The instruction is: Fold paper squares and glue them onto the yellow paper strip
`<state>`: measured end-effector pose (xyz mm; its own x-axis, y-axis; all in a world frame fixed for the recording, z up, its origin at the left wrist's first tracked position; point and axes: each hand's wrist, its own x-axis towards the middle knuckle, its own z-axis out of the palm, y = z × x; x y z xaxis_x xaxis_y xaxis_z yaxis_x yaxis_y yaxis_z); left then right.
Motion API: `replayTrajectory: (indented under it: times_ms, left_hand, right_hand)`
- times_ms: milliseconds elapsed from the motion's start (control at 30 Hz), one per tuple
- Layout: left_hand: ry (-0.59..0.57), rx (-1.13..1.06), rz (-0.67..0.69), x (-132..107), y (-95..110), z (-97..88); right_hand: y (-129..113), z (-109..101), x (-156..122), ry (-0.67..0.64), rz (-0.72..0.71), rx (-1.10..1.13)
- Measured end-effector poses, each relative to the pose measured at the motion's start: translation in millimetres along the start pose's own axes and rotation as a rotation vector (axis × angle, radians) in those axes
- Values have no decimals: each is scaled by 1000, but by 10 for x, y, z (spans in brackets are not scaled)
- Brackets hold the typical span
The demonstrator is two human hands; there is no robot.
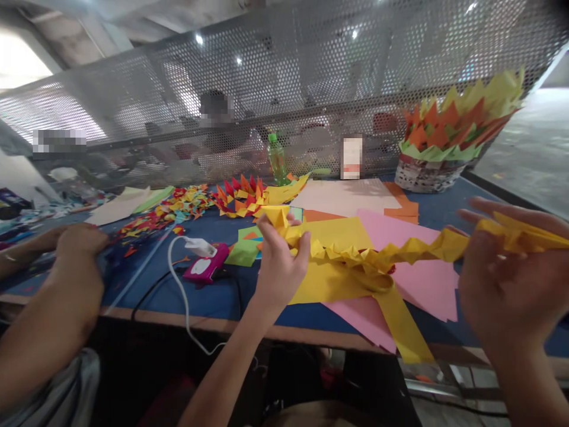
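Note:
A long folded strip of yellow paper [404, 254] stretches between my two hands, creased into a row of points. My left hand [284, 261] pinches its left end, thumb and fingers closed on the paper. At the far right my right hand [511, 279] grips the other end, with some fingers raised and part of the hand cut off by the frame edge. Below the strip lie yellow sheets [324, 287] and pink sheets [422, 287]. A loose flat yellow strip [402, 326] curls and hangs over the table's front edge.
A magenta power adapter [207, 265] with a white plug and cables lies left of my left hand. Behind are folded red and yellow paper points [240, 196], a green bottle [277, 160] and a paper-trimmed basket [422, 174]. A co-worker's arms [66, 290] are at the left.

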<state>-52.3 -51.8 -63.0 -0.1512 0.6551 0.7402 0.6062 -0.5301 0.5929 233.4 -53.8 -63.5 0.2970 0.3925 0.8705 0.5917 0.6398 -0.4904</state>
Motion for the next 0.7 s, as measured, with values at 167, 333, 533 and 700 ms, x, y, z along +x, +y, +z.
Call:
replayTrajectory:
  times_ms: [167,333,533,700]
  left_hand:
    - [-47,70,113,10,-141,16]
    - [-166,112,294,77,-309,-86]
    - [-233,74,368,68,-259,-134]
    - [-207,81,411,49,-119,-148]
  right_hand:
    - [-91,-70,-48,-134,57,-150]
    - [6,-155,-30,-130,-148,-360]
    - [138,-183,66,-408,-454,-399]
    - [63,-158,14,-501,-444,-271]
